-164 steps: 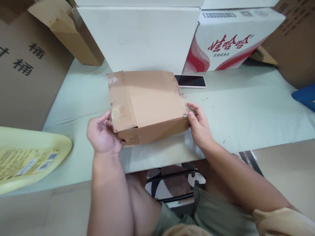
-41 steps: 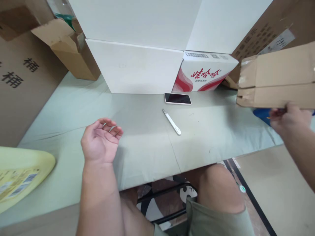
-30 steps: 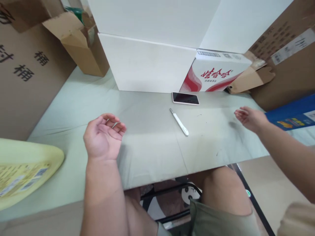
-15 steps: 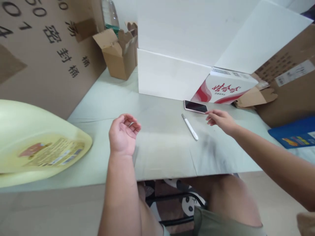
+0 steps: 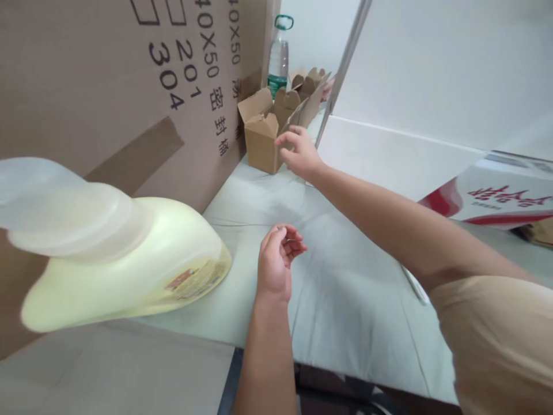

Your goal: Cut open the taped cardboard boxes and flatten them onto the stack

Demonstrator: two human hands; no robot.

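Note:
My right hand [image 5: 298, 153] reaches far across to the back left, fingers apart and bent, at the open flaps of a small brown cardboard box [image 5: 264, 134]. It holds nothing. My left hand [image 5: 279, 259] rests on the pale green table [image 5: 345, 288], palm turned up, fingers loosely curled and empty. A second small open box [image 5: 309, 92] stands behind the first one. A white pen [image 5: 413, 283] lies on the table, mostly hidden under my right arm.
A large brown carton [image 5: 121, 86] with black print fills the left. A pale yellow jug [image 5: 116, 253] lies on its side at the near left. A water bottle [image 5: 279, 55] stands behind the small boxes. White boxes [image 5: 401, 150] and a red-and-white carton [image 5: 501, 193] are at the right.
My right hand put the brown box away to the right, then swung left past the pen and phone to the small box at the back left. The view turned left. My left hand stayed put.

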